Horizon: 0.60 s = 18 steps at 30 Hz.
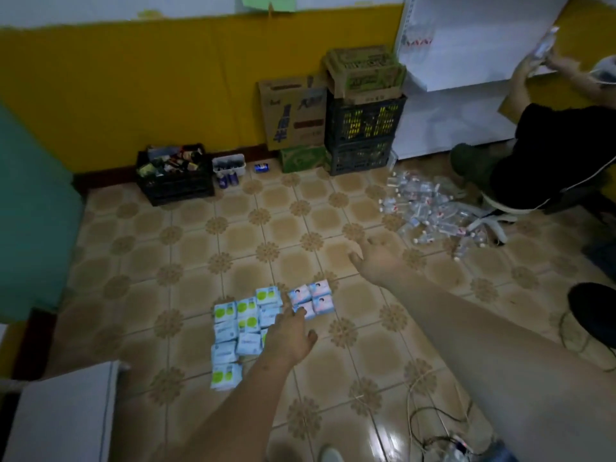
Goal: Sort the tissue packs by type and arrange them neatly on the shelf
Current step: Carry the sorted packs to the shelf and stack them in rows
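Observation:
Several white-and-green tissue packs (238,323) lie in rows on the tiled floor. To their right sits a small block of pink-and-white tissue packs (315,296). My left hand (290,335) hovers over the seam between the two groups, fingers stretched toward the packs, holding nothing. My right hand (375,258) reaches out over bare tiles beyond the pink packs, fingers spread and empty. A white shelf edge (63,415) shows at the lower left.
Another person (560,155) sits at the right by a white shelf unit (466,61), with a heap of small bottles (430,208) on the floor. Black crates (363,135), cardboard boxes (293,111) and a filled crate (175,176) line the yellow wall. Cables (433,415) lie at lower right.

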Available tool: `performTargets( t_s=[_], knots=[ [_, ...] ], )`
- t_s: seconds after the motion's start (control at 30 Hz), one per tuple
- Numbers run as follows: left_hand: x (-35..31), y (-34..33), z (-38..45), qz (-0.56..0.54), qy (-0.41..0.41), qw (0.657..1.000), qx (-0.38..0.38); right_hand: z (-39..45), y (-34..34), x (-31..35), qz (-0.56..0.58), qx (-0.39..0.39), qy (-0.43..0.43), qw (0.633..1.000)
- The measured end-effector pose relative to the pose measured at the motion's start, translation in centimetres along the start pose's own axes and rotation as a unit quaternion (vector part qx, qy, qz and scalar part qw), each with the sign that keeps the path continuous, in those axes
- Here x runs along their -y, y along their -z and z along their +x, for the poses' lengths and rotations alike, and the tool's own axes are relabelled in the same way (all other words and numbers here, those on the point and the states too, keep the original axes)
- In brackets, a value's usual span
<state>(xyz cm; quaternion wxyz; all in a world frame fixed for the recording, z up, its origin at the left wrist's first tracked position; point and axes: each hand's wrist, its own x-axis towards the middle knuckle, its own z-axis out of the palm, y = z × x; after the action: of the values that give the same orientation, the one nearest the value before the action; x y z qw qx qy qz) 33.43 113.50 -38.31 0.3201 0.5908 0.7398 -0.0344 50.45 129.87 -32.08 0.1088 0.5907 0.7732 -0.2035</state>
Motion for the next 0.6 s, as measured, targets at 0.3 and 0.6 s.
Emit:
performTargets(
  t_s=[0.3,0.6],
  knots=[
    [5.4,-4.0,14.7,-0.015,0.054,0.993,0.106,15.6,-5.1,-0.8,-0.033,0.042,-0.003,0.999],
    [9.6,-9.7,32.8,-0.097,0.111,0.982,0.12,30.8,-17.2,-4.3,0.003,0.107,-0.018,0.994]
  ],
)
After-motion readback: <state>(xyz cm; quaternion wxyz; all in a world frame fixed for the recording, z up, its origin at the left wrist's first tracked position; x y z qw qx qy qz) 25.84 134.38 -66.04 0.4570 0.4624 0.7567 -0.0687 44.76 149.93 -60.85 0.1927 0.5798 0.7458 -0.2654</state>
